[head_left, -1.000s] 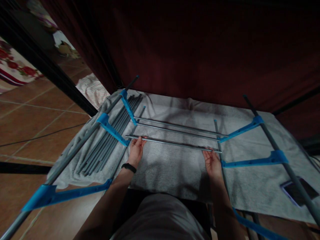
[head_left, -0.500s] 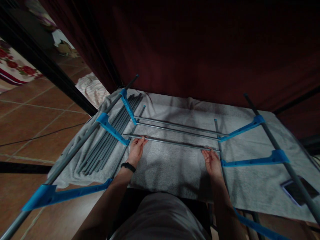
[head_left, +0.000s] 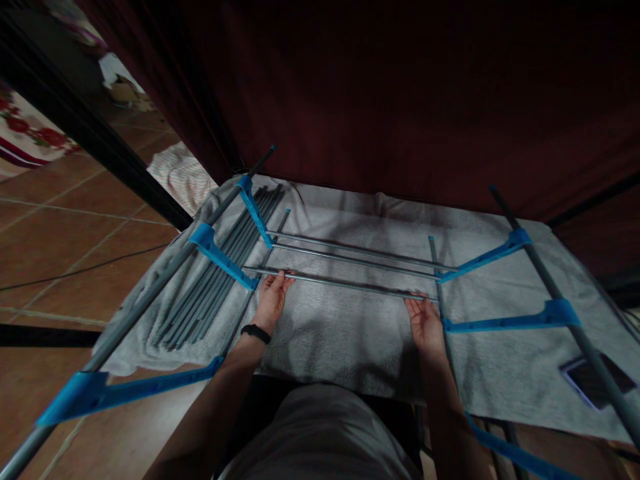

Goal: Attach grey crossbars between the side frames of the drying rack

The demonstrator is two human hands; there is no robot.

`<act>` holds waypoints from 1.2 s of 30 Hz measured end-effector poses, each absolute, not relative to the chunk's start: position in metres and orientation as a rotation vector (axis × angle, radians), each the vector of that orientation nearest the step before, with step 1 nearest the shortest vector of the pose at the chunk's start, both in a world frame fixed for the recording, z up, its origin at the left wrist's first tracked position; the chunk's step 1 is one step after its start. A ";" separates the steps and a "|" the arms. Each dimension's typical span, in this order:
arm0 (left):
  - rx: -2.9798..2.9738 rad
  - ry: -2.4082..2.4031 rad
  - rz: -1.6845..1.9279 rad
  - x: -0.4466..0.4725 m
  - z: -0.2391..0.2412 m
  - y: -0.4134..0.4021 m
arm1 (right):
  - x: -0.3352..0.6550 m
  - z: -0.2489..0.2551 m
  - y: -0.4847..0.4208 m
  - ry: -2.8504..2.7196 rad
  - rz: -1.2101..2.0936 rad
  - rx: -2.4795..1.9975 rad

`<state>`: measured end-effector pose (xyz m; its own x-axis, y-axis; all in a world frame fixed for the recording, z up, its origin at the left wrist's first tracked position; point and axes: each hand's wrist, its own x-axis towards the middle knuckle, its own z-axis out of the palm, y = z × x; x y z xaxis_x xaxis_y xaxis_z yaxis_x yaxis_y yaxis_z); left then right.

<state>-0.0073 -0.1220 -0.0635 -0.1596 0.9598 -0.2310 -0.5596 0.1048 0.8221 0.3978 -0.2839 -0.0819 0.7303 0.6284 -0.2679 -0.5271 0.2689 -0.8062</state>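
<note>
Left hand and right hand pinch a metal tube, mid-positioning I'd guess, so lining up with the blue bracket around 9 o'clock matters.

No text, label, brand, number or sign can be read — neither on the blue bracket at eight o'clock, nor on the phone-like device at four o'clock, nor on the brown box at ten o'clock.

The bare left hand and bare right hand hold a thin grey metal rod, nearer than two similar rods between blue plastic brackets.
</note>
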 end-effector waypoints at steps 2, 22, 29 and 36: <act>0.536 0.987 1.441 -0.008 -0.063 -0.122 | 0.398 -0.081 -0.283 -0.087 0.775 -1.037; 0.528 0.986 1.411 -0.007 -0.059 -0.123 | 0.400 -0.092 -0.285 -0.198 0.831 -1.079; 0.534 1.004 1.431 -0.007 -0.061 -0.123 | 0.399 -0.087 -0.286 -0.170 0.816 -1.009; 0.549 1.002 1.439 -0.004 -0.057 -0.123 | 0.395 -0.085 -0.285 -0.121 0.789 -1.044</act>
<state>-0.0038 -0.1234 -0.0569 -0.1511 0.9613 -0.2306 -0.5498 0.1122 0.8277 0.3949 -0.2853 -0.0851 0.7246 0.6353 -0.2670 -0.5263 0.2599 -0.8096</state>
